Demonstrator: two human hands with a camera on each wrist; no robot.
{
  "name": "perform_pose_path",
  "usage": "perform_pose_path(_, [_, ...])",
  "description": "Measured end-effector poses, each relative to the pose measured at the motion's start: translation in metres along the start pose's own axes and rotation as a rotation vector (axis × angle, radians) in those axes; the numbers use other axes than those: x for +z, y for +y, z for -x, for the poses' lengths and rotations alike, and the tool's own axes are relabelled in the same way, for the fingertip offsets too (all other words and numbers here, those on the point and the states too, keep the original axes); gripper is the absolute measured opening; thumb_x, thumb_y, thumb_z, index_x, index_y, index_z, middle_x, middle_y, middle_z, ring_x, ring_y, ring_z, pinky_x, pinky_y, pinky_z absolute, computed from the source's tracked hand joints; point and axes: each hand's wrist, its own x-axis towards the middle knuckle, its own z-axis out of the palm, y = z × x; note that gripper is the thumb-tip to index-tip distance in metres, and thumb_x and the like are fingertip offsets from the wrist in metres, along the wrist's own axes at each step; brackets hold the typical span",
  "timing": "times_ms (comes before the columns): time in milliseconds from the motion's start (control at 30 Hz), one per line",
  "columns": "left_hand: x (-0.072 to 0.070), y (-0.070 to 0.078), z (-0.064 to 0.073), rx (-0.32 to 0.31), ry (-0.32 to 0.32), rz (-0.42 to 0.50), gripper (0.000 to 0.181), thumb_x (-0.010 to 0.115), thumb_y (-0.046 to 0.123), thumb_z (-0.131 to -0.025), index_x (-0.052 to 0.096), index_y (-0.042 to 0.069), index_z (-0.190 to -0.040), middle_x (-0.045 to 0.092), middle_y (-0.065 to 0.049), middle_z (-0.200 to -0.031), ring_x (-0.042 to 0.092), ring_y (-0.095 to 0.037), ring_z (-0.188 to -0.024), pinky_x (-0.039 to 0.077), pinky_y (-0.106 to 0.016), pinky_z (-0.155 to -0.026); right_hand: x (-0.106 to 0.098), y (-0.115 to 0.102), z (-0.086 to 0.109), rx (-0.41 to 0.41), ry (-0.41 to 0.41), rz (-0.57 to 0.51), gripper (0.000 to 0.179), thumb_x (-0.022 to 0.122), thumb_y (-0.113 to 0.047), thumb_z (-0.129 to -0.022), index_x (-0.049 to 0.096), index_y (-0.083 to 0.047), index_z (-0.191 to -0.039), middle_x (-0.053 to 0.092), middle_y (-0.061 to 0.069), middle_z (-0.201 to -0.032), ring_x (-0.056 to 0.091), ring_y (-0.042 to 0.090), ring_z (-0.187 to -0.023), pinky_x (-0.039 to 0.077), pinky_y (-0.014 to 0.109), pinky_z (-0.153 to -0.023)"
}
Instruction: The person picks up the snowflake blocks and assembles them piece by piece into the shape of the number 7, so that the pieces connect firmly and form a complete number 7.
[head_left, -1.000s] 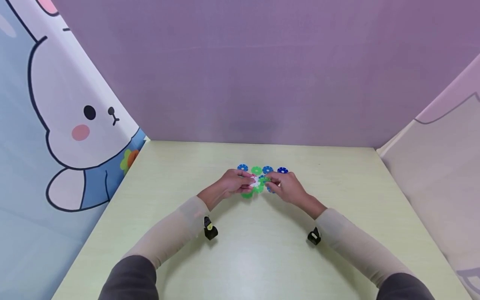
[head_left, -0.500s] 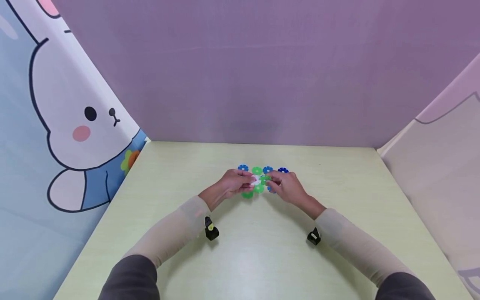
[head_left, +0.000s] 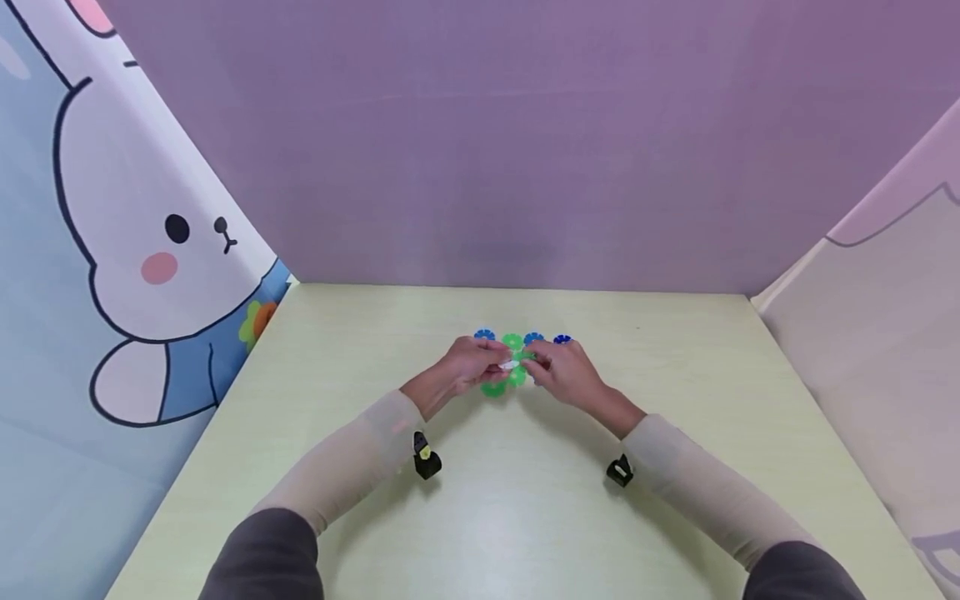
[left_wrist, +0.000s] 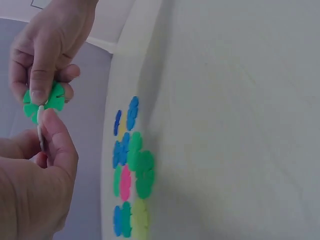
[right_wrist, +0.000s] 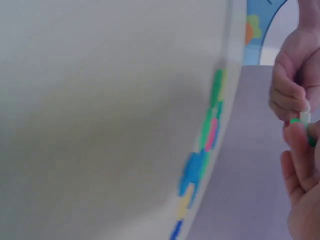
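Observation:
My left hand [head_left: 474, 363] pinches a white snowflake building disc [head_left: 509, 365], seen nearly edge-on in the head view and in the left wrist view. My right hand [head_left: 566, 372] pinches a green snowflake building disc [left_wrist: 57, 100] between thumb and fingers. The two discs meet at their rims, crosswise to each other, and the fingertips of both hands are close together there. In the right wrist view the green disc [right_wrist: 312, 141] is mostly hidden behind the fingers. Both hands are raised over the loose discs on the table.
Several loose discs lie on the table [head_left: 480, 500] beneath the hands: blue [head_left: 484, 334], green [head_left: 493, 389], pink [left_wrist: 125, 182] and yellow [left_wrist: 140, 220] ones. A purple panel [head_left: 480, 167] stands along the table's back edge. Printed sheets flank both sides.
The white disc has turned from face-on to nearly edge-on. My right hand has shifted slightly left, bringing the green disc against the white one. The loose discs have stayed put.

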Motion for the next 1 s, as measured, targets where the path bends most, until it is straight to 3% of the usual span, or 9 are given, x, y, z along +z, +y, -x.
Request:
perform_pose_path(133, [-0.002, 0.006, 0.001, 0.027, 0.017, 0.008, 0.021, 0.069, 0.005, -0.096, 0.067, -0.004, -0.116, 0.069, -0.009, -0.083, 0.070, -0.013, -0.067, 0.062, -0.022, -0.065, -0.003, 0.000, -0.005, -0.035, 0.025, 0.057, 0.008, 0.072, -0.012, -0.095, 0.067, -0.008, -0.090, 0.056, -0.003, -0.060, 0.045, 0.002, -0.050, 0.038, 0.016, -0.048])
perform_pose_path(367, [-0.004, 0.006, 0.006, -0.023, -0.046, -0.062, 0.025, 0.067, 0.008, -0.098, 0.065, -0.003, -0.121, 0.070, -0.009, -0.086, 0.071, -0.015, -0.071, 0.063, -0.024, -0.069, -0.005, 0.006, 0.002, 0.028, -0.036, 0.068, 0.006, 0.075, -0.013, -0.093, 0.070, -0.010, -0.095, 0.049, -0.007, -0.060, 0.037, 0.000, -0.050, 0.034, 0.017, -0.048])
perform_pose_path(733, [-0.007, 0.003, 0.005, -0.032, -0.057, -0.086, 0.029, 0.069, 0.012, -0.098, 0.063, 0.001, -0.123, 0.070, -0.008, -0.088, 0.073, -0.019, -0.081, 0.063, -0.026, -0.072, -0.008, 0.006, -0.002, 0.071, -0.065, 0.063, 0.017, 0.075, -0.018, -0.094, 0.072, -0.010, -0.108, 0.072, 0.001, -0.077, 0.061, 0.007, -0.063, 0.051, 0.019, -0.057])
perform_pose_path(1000, [-0.011, 0.004, 0.008, -0.019, -0.062, -0.074, 0.035, 0.068, 0.010, -0.098, 0.059, -0.002, -0.130, 0.069, -0.008, -0.091, 0.072, -0.016, -0.078, 0.063, -0.026, -0.072, -0.017, 0.011, -0.003, 0.141, -0.119, 0.035, 0.024, 0.073, -0.022, -0.095, 0.072, -0.011, -0.117, 0.078, 0.004, -0.096, 0.071, 0.013, -0.077, 0.058, 0.024, -0.065])
